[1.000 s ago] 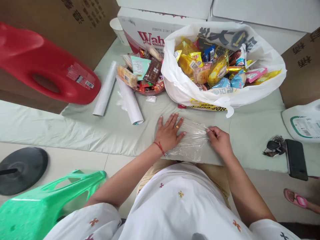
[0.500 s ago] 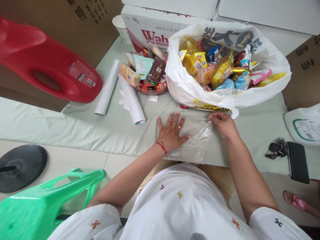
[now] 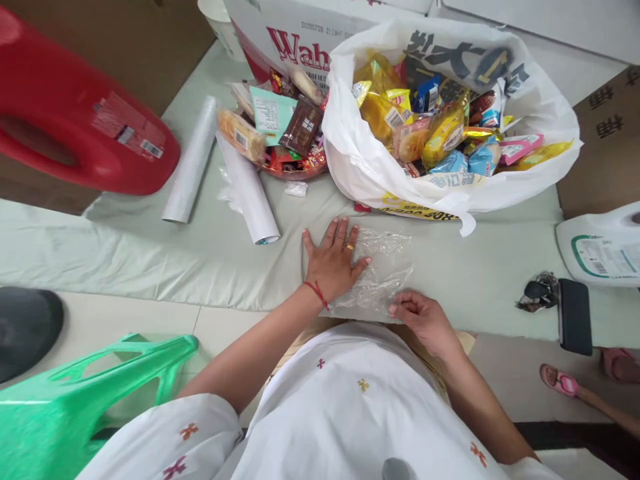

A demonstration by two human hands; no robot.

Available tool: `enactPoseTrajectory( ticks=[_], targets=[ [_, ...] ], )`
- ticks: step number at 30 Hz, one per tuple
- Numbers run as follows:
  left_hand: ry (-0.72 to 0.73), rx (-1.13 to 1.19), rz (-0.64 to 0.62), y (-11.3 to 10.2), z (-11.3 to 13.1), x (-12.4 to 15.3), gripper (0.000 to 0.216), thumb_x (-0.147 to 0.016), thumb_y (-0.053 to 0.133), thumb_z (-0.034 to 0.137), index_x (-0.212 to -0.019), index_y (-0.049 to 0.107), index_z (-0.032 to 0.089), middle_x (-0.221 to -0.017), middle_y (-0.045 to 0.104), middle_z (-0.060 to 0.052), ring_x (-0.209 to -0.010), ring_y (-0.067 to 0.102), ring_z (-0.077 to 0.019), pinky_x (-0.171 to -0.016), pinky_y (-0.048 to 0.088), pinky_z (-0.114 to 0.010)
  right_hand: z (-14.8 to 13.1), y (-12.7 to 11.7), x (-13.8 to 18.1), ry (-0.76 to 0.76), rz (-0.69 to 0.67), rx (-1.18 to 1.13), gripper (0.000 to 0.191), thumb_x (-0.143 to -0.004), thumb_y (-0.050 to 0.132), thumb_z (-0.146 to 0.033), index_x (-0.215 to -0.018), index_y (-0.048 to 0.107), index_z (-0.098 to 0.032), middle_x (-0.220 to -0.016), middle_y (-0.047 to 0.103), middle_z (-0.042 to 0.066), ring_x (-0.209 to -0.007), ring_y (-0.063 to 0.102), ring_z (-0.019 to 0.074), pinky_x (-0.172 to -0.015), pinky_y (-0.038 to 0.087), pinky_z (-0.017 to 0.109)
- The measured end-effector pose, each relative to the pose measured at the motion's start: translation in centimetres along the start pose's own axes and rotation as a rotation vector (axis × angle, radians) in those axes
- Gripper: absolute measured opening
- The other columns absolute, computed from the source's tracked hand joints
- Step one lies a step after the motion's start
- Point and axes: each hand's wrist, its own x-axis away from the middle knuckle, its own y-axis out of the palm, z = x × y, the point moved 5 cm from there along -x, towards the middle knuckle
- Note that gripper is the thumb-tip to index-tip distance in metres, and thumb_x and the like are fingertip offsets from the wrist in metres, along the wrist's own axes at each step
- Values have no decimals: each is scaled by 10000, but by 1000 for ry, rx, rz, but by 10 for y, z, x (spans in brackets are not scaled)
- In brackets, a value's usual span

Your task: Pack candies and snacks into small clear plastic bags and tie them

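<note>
One sheet of clear plastic (image 3: 385, 267) lies crinkled at the near edge of the pale green cloth (image 3: 480, 267), in front of the white bag (image 3: 360, 157). The left hand (image 3: 330, 263) rests on the sheet's left part, palm down, fingers spread wide and gripping nothing; it has one gold ring (image 3: 349, 247) and, at the wrist, a red string (image 3: 317, 295). The right hand (image 3: 423, 320) is at the sheet's near right corner, thumb and fingers drawn close together, but I cannot tell whether plastic is pinched between them.

Red letters reading "Wah" show on a white box (image 3: 295, 40) behind. The one white bag carries dark Chinese characters, 大 among them, and holds many snacks, including two light blue packets (image 3: 484, 157) and one pink packet (image 3: 521, 148). Chinese characters also mark a brown box (image 3: 600, 133) at the right. One red jug (image 3: 85, 107) has a barcoded label; one white jug (image 3: 605, 240) has a green-edged one.

Beside the bag, one red dish (image 3: 295, 175) bears heaped snacks, with two white rolls (image 3: 190, 163) to its left. One phone (image 3: 575, 317) lies beside one bunch of keys (image 3: 539, 292).
</note>
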Motion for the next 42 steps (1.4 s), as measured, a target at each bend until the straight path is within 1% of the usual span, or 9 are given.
enactPoseTrajectory(
  ticks=[7, 14, 17, 19, 20, 24, 28, 34, 42],
  targets=[
    [60, -28, -27, -1, -9, -1, 710, -1042, 281, 622, -1649, 293, 255, -1737, 188, -118, -1607, 178, -366, -1194, -57, -797, 10, -19, 6, -11, 71, -96, 414, -632, 896, -545, -742, 710, -192, -690, 640, -3, -671, 554, 138, -683, 444, 284],
    [125, -23, -49, -1, -16, -1, 743, -1029, 302, 661, -1652, 281, 257, -1749, 141, -105, -1610, 167, -354, -1204, -70, -783, 17, -48, 12, -9, 96, 75, 506, -640, 859, -653, -772, 706, -189, -657, 634, 12, -624, 542, 152, -623, 437, 296],
    [120, -36, -49, -1, -15, -1, 704, -1050, 270, 616, -1651, 283, 252, -1749, 148, -96, -1612, 166, -343, -1212, -48, -781, -4, -55, 19, -236, 344, 382, 437, -785, 782, -614, -882, 717, -193, -692, 624, 4, -611, 538, 149, -623, 451, 296],
    [118, -45, -45, -1, -15, -1, 681, -1059, 264, 590, -1650, 284, 254, -1749, 149, -90, -1614, 162, -336, -1214, -34, -783, -28, -40, 29, -522, 447, 607, 273, -917, 706, -479, -948, 710, -208, -739, 628, 2, -623, 551, 142, -625, 456, 282],
    [119, -49, -42, -1, -15, -1, 675, -1061, 266, 584, -1650, 285, 255, -1749, 147, -88, -1614, 161, -332, -1213, -29, -785, -39, -23, 33, -686, 395, 705, 185, -969, 656, -393, -968, 705, -215, -777, 643, 8, -651, 574, 141, -637, 464, 274],
    [118, -58, -44, -1, -15, -1, 671, -1059, 287, 578, -1648, 287, 256, -1750, 142, -90, -1612, 167, -336, -1210, -8, -792, -54, 66, 33, -1152, -36, 1046, 161, -1020, 581, -270, -1116, 694, -208, -1036, 714, 70, -809, 650, 166, -678, 492, 280],
    [126, -56, -48, -2, -14, -1, 670, -1059, 298, 575, -1646, 289, 251, -1748, 156, -99, -1610, 174, -340, -1200, 3, -805, -46, 111, 13, -1234, -66, 1224, 161, -1000, 580, -191, -1114, 693, -184, -1027, 713, 79, -840, 628, 200, -659, 463, 312],
    [118, -30, -49, -2, -16, -2, 669, -1054, 307, 576, -1643, 300, 258, -1747, 168, -102, -1607, 178, -351, -1198, -21, -803, -41, 120, 31, -1433, -63, 1134, 192, -1011, 520, -149, -1035, 710, -155, -818, 649, 50, -741, 547, 177, -638, 413, 322],
    [50, -28, -86, -1, -8, -5, 705, -1053, 238, 605, -1646, 293, 228, -1745, 157, -133, -1610, 149, -375, -1168, -15, -834, -17, 149, 33, -1339, -372, 1167, 159, -963, 527, -127, -941, 679, -170, -877, 667, 57, -738, 585, 185, -577, 408, 311]
  ],
)
